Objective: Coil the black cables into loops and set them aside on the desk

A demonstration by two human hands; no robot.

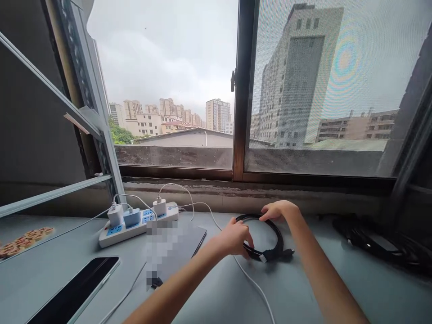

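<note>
- Coiled black cable (270, 238) lying on the grey tabletop (303, 288) near the window sill, plug ends at the coil's near edge
- Left hand (236, 238) clenched on the near left side of the coil, fingers wrapped around the strands
- Right hand (278, 209) grasping the far rim of the coil from above
- Risk: loops springing apart if either grip loosens, since nothing seen binds the coil
- Risk: white charger cord (251, 281) running under the left hand, likely to snag and drag along
- Nearby: white power strip (138, 222) with plugged chargers, a dark tablet (72, 292) at lower left, more black cables (378, 243) at right
- Pixelated patch over a flat device beside the left forearm
</note>
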